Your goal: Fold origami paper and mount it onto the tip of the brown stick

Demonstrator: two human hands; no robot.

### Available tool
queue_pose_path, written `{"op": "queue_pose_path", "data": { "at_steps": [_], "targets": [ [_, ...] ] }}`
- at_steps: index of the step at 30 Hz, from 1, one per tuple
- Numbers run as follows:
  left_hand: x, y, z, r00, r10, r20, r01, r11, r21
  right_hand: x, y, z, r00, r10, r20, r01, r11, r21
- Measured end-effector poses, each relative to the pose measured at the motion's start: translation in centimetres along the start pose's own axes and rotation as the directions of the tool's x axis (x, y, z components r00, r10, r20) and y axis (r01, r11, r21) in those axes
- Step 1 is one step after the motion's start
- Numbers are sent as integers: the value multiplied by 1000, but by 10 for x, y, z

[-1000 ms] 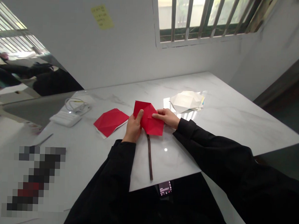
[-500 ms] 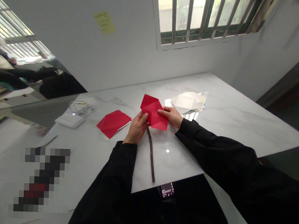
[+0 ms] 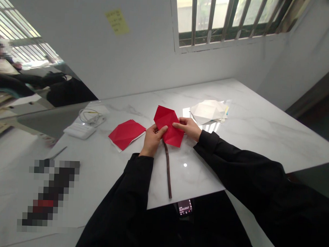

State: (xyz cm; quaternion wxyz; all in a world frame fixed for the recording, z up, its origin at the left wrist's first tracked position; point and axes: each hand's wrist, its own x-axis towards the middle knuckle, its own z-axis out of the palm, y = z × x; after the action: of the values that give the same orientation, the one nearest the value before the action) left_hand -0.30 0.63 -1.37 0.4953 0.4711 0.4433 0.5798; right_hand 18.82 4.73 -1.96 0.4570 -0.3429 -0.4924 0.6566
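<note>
A white-veined marble table [image 3: 255, 141] fills the view. Nearest, a thin dark brown strip [image 3: 167, 170] lies just below the hands. The left hand [image 3: 152, 140] and right hand [image 3: 188, 128] both grip narrowly, pinching the creased red origami paper [image 3: 169, 126] evenly above the table, keeping its folds flat; the undersides are probably fingers, hard to see. Left of the hands lies a folded red paper square [image 3: 126, 134]; beyond the right hand, stacked creased white paper [image 3: 208, 112]; farther off, a barred window [image 3: 227, 17].

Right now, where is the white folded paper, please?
In the head view, the white folded paper lies on the marble table, just beyond the right hand.
</note>
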Motion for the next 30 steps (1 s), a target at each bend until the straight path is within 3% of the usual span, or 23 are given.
{"op": "queue_pose_path", "data": {
  "at_steps": [9,22,30],
  "targets": [
    [0,1,2,1000,-14,-9,14,1000,1,0,0,1,997,-65,27,67,995,-69],
    [-3,3,5,1000,-20,20,20,999,26,1,5,-2,998,-29,51,37,987,-158],
    [0,8,2,996,-92,-3,92,996,17,6,-8,-9,971,-44,-237,26,997,-77]
  ]
}}
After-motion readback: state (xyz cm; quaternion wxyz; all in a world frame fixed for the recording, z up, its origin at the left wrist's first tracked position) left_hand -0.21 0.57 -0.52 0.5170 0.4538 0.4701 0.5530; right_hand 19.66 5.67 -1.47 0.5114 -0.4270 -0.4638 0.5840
